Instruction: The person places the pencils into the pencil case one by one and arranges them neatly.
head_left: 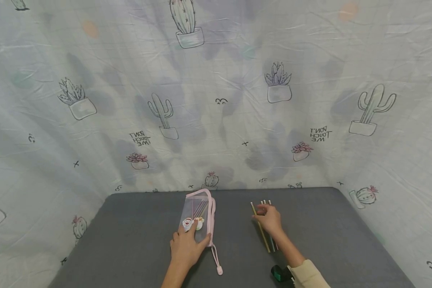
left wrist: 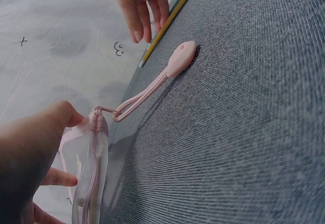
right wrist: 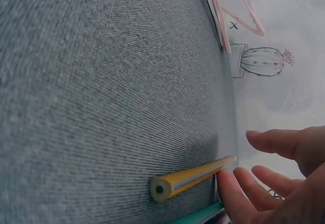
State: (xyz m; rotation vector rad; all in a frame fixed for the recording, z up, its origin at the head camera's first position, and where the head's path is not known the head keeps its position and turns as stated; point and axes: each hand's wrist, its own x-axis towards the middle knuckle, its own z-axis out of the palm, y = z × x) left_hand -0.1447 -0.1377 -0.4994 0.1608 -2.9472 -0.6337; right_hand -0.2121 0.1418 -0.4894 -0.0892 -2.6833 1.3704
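Note:
A clear pencil pouch [head_left: 187,208] with pink trim lies on the table, several pencils visible inside it. Across its lower part rests my left hand [head_left: 187,246], fingers spread over the stickers and thumb at the zip edge. In the left wrist view the pink zip pull [left wrist: 182,59] trails on its cord. My right hand [head_left: 270,220] is over the loose pencils, thumb apart from the other fingers. Its fingertips are right at the yellow pencil [right wrist: 195,177] in the right wrist view. Beside that one lies a green pencil [right wrist: 198,214], partly hidden by the hand.
The grey table [head_left: 144,240] meets a cactus-print sheet [head_left: 223,132] at the back and sides. A small black and green object [head_left: 279,274] is near the right forearm, partly covered by the cream sleeve [head_left: 309,275].

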